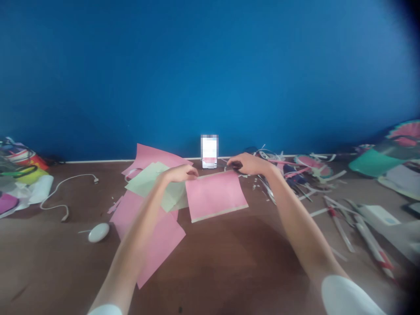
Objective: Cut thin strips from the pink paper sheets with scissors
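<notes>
My left hand pinches the far left corner of a pink sheet of paper that lies folded on the brown table. At the sheet's far right corner, my right hand is closed around something dark, perhaps scissor handles; I cannot make it out. Both arms reach forward across the table. Under my left forearm lie more pink sheets and a pale green sheet.
A phone stands against the blue wall. On the left lie a white cable, a small white oval object and a pile of coloured things. Paper strips, scraps and craft pieces cover the right side.
</notes>
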Action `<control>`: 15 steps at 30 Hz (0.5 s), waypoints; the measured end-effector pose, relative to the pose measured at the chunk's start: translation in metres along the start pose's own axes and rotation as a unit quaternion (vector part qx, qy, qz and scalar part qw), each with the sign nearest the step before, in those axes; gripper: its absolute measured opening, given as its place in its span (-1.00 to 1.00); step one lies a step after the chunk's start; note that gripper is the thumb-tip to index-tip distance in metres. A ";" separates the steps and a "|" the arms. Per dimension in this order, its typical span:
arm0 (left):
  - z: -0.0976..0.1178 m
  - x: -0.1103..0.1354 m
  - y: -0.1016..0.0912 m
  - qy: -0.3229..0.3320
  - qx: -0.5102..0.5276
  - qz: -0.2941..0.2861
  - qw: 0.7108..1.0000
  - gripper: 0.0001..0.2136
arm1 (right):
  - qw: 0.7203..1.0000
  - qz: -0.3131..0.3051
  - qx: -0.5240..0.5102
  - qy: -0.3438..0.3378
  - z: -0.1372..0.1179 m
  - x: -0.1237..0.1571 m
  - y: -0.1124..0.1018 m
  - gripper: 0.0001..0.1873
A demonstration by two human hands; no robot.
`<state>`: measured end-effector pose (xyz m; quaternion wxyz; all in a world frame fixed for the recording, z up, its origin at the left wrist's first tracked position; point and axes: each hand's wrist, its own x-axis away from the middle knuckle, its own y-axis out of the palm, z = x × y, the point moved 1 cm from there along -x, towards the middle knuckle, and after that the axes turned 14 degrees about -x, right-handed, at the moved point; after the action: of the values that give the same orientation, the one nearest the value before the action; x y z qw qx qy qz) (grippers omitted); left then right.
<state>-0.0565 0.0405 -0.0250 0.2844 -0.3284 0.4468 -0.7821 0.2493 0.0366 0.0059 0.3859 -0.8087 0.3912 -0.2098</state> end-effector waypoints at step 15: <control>-0.056 0.035 -0.022 -0.117 -0.020 0.031 0.992 -0.74 | 0.995 0.025 0.009 0.096 0.012 0.005 -0.002 -0.26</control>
<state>-0.1247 0.0531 -0.0180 0.3522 -0.4090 0.4357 -0.7203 0.2612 0.0385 0.0005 0.3587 -0.7712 0.4450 -0.2802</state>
